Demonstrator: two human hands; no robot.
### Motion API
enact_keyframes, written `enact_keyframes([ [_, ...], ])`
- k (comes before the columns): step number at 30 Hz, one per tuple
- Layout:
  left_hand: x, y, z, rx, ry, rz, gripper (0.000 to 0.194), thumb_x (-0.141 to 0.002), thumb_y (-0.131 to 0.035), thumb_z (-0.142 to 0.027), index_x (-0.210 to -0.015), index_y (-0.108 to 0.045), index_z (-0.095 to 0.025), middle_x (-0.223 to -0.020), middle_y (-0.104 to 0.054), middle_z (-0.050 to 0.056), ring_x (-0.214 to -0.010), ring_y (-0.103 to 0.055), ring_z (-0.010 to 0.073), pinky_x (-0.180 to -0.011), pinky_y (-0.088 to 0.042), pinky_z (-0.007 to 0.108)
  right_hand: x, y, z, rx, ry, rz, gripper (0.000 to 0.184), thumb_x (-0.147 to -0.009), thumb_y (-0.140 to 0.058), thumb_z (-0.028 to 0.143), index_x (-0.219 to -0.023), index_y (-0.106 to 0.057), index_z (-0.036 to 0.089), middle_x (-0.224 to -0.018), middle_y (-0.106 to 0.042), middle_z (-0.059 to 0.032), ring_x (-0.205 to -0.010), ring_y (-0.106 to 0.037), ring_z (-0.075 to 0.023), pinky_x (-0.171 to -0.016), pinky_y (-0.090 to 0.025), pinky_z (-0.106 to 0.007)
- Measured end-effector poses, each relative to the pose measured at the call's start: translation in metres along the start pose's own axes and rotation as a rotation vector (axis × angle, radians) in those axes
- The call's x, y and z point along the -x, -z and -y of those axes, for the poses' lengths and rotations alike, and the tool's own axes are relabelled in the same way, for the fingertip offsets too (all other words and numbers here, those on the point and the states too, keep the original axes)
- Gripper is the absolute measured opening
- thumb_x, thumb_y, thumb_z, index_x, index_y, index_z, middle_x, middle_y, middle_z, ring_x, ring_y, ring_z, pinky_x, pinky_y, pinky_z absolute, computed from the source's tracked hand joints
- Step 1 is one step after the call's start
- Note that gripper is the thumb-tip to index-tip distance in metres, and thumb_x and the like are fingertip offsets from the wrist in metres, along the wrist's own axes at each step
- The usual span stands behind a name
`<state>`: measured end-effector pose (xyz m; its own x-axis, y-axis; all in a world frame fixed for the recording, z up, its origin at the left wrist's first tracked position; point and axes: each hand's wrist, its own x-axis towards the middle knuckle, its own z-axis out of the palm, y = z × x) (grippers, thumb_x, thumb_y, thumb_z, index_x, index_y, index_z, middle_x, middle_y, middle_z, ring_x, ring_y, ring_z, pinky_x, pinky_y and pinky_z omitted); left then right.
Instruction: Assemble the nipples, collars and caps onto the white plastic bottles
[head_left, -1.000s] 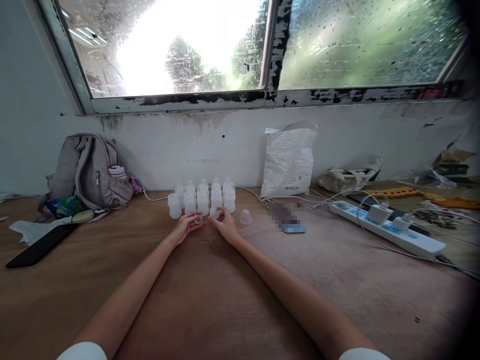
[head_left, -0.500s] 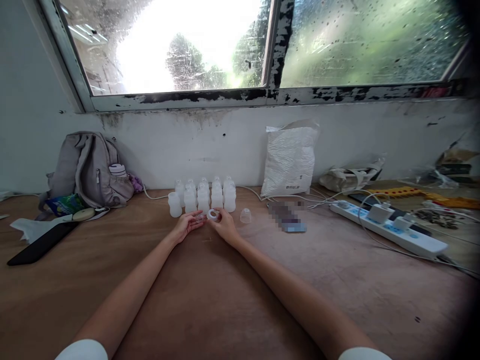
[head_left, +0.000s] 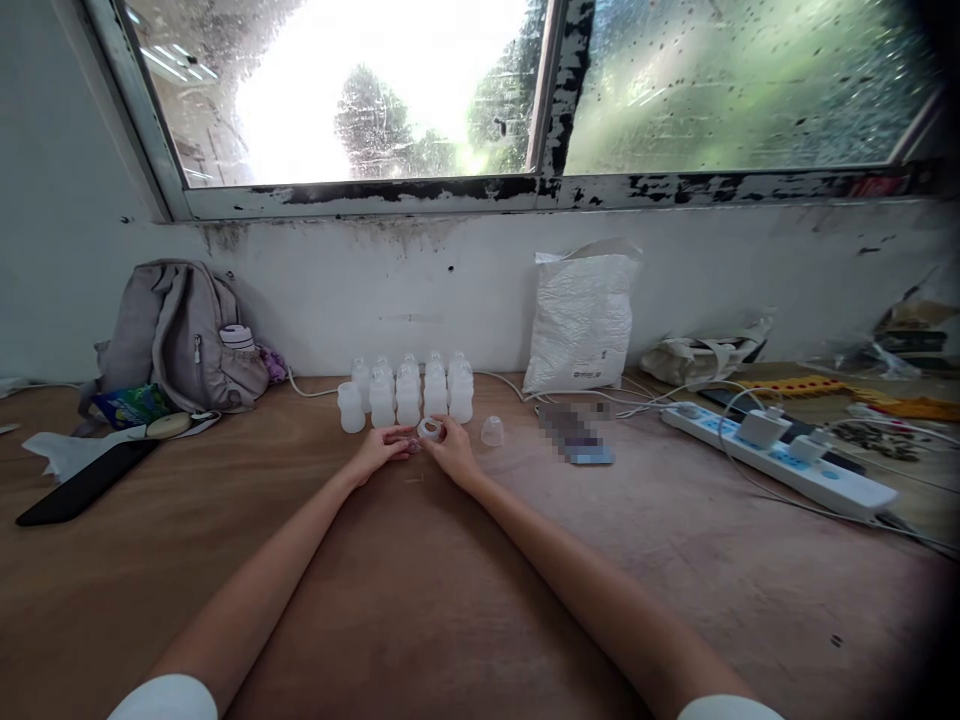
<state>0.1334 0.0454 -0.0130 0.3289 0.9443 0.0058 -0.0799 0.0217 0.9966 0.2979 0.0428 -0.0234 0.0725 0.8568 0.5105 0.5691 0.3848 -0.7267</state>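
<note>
Both my arms reach forward over a brown wooden table. My right hand pinches a small white ring-shaped cap at its fingertips. My left hand is curled beside it, fingertips touching the same spot; what it holds is too small to make out. Just behind the hands stands a cluster of several small white plastic bottles. A clear dome-shaped cap lies on the table to the right of my right hand.
A grey backpack leans on the wall at the left, with a black flat device in front of it. A white plastic bag stands right of the bottles. A white power strip with plugs and cables lies at the right.
The hands have drawn closer together. The white ring cap in my right hand has turned and now meets my left fingertips.
</note>
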Motion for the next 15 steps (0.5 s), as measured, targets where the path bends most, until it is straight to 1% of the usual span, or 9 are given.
enact_keyframes([
  [2,0.000,-0.001,0.000,-0.034,-0.014,-0.001,0.038,-0.066,-0.067,-0.015,-0.103,-0.059,-0.014,-0.085,-0.068,0.008,-0.079,-0.063,0.0164,-0.068,-0.052,0.026,0.000,0.000,-0.001,-0.002,-0.019,-0.007,0.043,-0.059,-0.063,0.029,-0.099,-0.057,0.013,-0.074,-0.055,-0.0030,-0.066,-0.050,-0.0152,-0.067,-0.041,-0.028],
  [4,0.001,-0.001,-0.001,-0.057,-0.024,0.008,0.039,-0.064,-0.068,-0.018,-0.102,-0.060,-0.014,-0.082,-0.068,0.007,-0.075,-0.063,0.0158,-0.066,-0.052,0.026,-0.001,0.000,-0.002,-0.007,-0.041,-0.015,0.043,-0.060,-0.063,0.031,-0.099,-0.057,0.014,-0.073,-0.055,-0.0029,-0.066,-0.050,-0.0153,-0.066,-0.041,-0.028],
  [6,0.001,0.000,-0.002,-0.065,-0.029,0.024,0.039,-0.064,-0.068,-0.020,-0.102,-0.061,-0.015,-0.082,-0.068,0.007,-0.076,-0.063,0.0154,-0.069,-0.052,0.026,-0.002,0.001,-0.005,-0.015,-0.064,-0.024,0.043,-0.061,-0.062,0.034,-0.099,-0.057,0.014,-0.072,-0.055,-0.0027,-0.065,-0.050,-0.0155,-0.065,-0.041,-0.028],
  [10,0.003,0.003,-0.003,-0.057,-0.032,0.051,0.037,-0.065,-0.068,-0.023,-0.099,-0.062,-0.014,-0.094,-0.066,0.009,-0.086,-0.061,0.0168,-0.079,-0.049,0.028,-0.005,0.001,-0.010,-0.031,-0.109,-0.042,0.045,-0.063,-0.061,0.038,-0.100,-0.057,0.013,-0.070,-0.056,-0.0030,-0.063,-0.051,-0.0153,-0.063,-0.041,-0.027],
  [12,0.003,0.004,-0.003,-0.061,-0.033,0.065,0.038,-0.063,-0.069,-0.023,-0.100,-0.062,-0.013,-0.097,-0.066,0.010,-0.089,-0.060,0.0179,-0.081,-0.048,0.029,-0.005,0.000,-0.012,-0.036,-0.127,-0.048,0.045,-0.062,-0.061,0.038,-0.100,-0.057,0.013,-0.069,-0.056,-0.0026,-0.063,-0.051,-0.0152,-0.063,-0.041,-0.027],
  [15,0.003,0.004,-0.002,-0.088,-0.051,0.072,0.040,-0.061,-0.070,-0.023,-0.099,-0.062,-0.014,-0.096,-0.066,0.009,-0.090,-0.060,0.0187,-0.081,-0.048,0.030,-0.006,0.000,-0.014,-0.045,-0.148,-0.052,0.045,-0.063,-0.061,0.039,-0.100,-0.057,0.014,-0.070,-0.057,-0.0029,-0.064,-0.052,-0.0157,-0.064,-0.041,-0.027],
])
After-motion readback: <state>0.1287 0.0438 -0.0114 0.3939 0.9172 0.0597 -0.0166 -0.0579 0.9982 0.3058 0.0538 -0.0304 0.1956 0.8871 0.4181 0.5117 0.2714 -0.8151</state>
